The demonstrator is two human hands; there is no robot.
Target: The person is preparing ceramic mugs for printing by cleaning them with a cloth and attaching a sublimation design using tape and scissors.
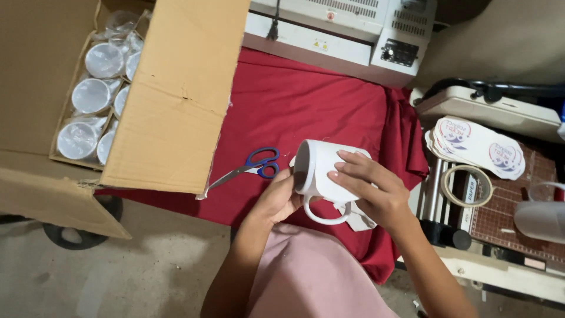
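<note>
The white ceramic mug (pixel 322 172) looks smooth and glossy. The red cloth (pixel 306 106) over the bench is matt and creased. The brown cardboard box (pixel 170 100) on the left is dull, its mugs wrapped in shiny clear plastic (pixel 97 94).

Small print workshop, carton of wrapped mugs (pixel 94 94), laminating machine (pixel 353 29), cutting mat (pixel 512 212), printed sheets (pixel 477 144)

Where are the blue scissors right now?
In the head view, the blue-handled scissors lie on the red cloth, just left of the white mug, beside the open cardboard box's flap.
</note>
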